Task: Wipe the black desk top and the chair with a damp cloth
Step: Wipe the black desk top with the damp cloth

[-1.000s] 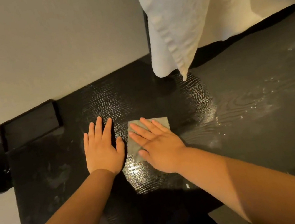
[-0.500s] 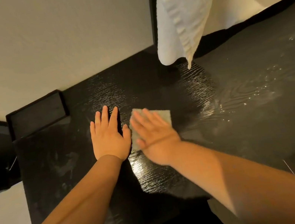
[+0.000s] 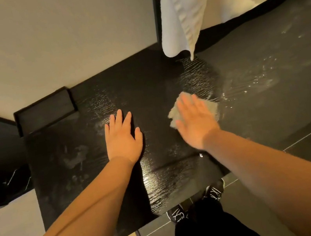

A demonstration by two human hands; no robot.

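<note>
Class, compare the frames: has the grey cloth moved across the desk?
Yes. The grey cloth under the right hand has slid right, away from the black box, towards the curtain hem.

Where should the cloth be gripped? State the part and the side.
Likely the rumpled left edge of the cloth, approached from the left: the flat right hand covers its middle, and that edge bunches up from the desk top.

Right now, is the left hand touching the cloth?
Apart. The head view shows bare desk between the left hand and the cloth under the right hand.
</note>
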